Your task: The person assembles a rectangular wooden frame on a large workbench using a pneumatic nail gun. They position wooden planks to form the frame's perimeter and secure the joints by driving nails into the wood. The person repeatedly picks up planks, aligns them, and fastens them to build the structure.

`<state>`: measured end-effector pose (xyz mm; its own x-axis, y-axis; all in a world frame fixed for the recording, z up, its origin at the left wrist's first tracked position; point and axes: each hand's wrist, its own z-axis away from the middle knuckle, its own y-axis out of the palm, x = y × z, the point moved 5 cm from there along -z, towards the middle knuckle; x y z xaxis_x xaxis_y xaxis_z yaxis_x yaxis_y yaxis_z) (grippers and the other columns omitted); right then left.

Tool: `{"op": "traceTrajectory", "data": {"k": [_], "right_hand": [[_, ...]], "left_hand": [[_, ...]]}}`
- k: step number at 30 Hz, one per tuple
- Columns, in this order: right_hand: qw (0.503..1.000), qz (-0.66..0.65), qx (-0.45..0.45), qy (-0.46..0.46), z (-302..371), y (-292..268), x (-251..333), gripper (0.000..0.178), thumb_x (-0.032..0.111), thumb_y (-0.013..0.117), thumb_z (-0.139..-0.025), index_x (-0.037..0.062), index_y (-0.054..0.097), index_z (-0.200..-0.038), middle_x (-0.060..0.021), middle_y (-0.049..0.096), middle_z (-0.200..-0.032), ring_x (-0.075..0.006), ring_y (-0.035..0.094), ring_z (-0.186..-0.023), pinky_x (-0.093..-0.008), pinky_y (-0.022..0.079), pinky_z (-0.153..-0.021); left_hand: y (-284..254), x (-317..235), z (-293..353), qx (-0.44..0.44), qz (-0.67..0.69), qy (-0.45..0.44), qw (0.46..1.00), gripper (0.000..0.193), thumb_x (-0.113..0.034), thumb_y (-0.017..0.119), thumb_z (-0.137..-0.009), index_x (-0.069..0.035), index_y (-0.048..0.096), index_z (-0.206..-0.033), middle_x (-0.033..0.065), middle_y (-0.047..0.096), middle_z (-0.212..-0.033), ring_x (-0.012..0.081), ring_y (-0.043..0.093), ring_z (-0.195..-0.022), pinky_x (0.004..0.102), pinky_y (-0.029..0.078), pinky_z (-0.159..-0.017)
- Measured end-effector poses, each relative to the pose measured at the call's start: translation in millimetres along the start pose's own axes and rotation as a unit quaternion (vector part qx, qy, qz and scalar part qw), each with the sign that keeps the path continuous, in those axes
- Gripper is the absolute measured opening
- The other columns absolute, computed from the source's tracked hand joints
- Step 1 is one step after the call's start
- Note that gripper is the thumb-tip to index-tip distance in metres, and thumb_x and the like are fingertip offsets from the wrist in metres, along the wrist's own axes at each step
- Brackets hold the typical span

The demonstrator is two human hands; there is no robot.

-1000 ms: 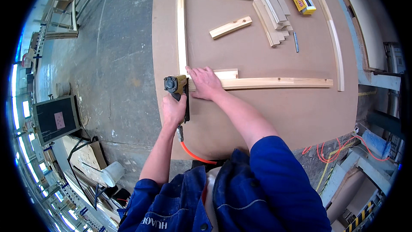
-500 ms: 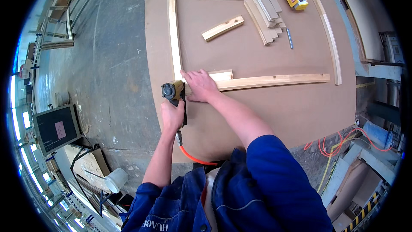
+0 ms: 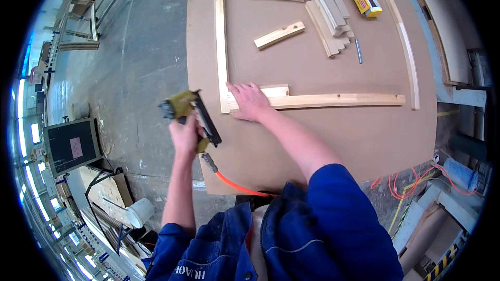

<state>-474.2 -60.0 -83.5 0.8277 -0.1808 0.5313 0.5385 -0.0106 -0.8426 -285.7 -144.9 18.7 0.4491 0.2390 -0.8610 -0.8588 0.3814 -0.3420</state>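
Note:
My left hand point(image 3: 186, 134) is wrapped round the handle of a nail gun point(image 3: 183, 103), olive and black, raised beside the board's left edge. From its base runs an orange air hose point(image 3: 234, 183). My right hand point(image 3: 251, 103) grips the left end of a pale wooden rail point(image 3: 344, 100), fingers on the far side and thumb on the near side. That rail meets the lower end of a long wooden rail point(image 3: 221, 36) at a corner, partly hidden by the hand. Against the rail's far side lies a short wood strip point(image 3: 278, 90), its left part covered by my fingers.
Brown board point(image 3: 312, 140) lies under the work. On it are a loose wood block point(image 3: 279, 35), stacked grey-beige profiles point(image 3: 330, 10), a blue pen point(image 3: 359, 51), a yellow box point(image 3: 365, 1) and a right-hand rail point(image 3: 401, 31). A screen point(image 3: 73, 151) stands at left.
My left hand has lifted the nail gun off the corner joint and swung it left, tilting it. My right hand stays on the rail. The whole view has shifted slightly.

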Motion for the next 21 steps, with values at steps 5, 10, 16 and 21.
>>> {"op": "traceTrajectory", "data": {"k": [5, 10, 16, 21], "right_hand": [[0.993, -0.022, -0.110, 0.018, 39.4, -29.4, -54.2, 0.072, 0.047, 0.072, -0.088, 0.0139, 0.049, -0.148, -0.0101, 0.056, -0.144, -0.0268, 0.052, -0.134, -0.0447, 0.037, -0.115], [0.992, -0.010, -0.073, 0.100, 93.0, -69.2, -123.8, 0.048, 0.050, 0.065, -0.095, 0.0163, 0.067, -0.130, -0.0078, 0.062, -0.125, -0.0262, 0.056, -0.124, -0.0434, 0.043, -0.109], [0.989, -0.023, -0.052, 0.140, 94.7, -71.2, -125.9, 0.045, 0.053, 0.062, -0.096, 0.0172, 0.070, -0.122, -0.0057, 0.064, -0.115, -0.0253, 0.058, -0.119, -0.0408, 0.047, -0.104], [0.985, -0.029, -0.036, 0.165, 97.0, -74.7, -130.9, 0.048, 0.058, 0.058, -0.097, 0.0173, 0.070, -0.119, -0.0057, 0.067, -0.116, -0.0257, 0.060, -0.118, -0.0418, 0.050, -0.098]], "left_hand": [[-50.6, -100.5, -28.3, 0.003, 0.090, 0.088, 0.992, 0.022, -0.026, 0.070, -0.099, -0.007, 0.058, -0.096, -0.0010, 0.050, -0.065, 0.0118, 0.050, -0.052, 0.0289, 0.042, -0.048], [-51.5, -200.6, -37.6, 0.141, -0.015, 0.215, 0.966, 0.020, -0.018, 0.067, -0.099, -0.003, 0.060, -0.088, 0.0014, 0.056, -0.068, 0.0111, 0.055, -0.057, 0.0280, 0.044, -0.054], [31.4, -178.7, -36.1, 0.298, -0.300, 0.317, 0.849, 0.026, -0.013, 0.076, -0.085, 0.003, 0.072, -0.106, 0.0099, 0.073, -0.078, 0.0205, 0.071, -0.072, 0.0353, 0.057, -0.072], [88.2, -94.5, -42.7, 0.364, -0.490, 0.277, 0.742, 0.024, -0.017, 0.077, -0.083, 0.002, 0.072, -0.097, 0.0250, 0.071, -0.082, 0.0407, 0.072, -0.078, 0.0423, 0.059, -0.071]]}}
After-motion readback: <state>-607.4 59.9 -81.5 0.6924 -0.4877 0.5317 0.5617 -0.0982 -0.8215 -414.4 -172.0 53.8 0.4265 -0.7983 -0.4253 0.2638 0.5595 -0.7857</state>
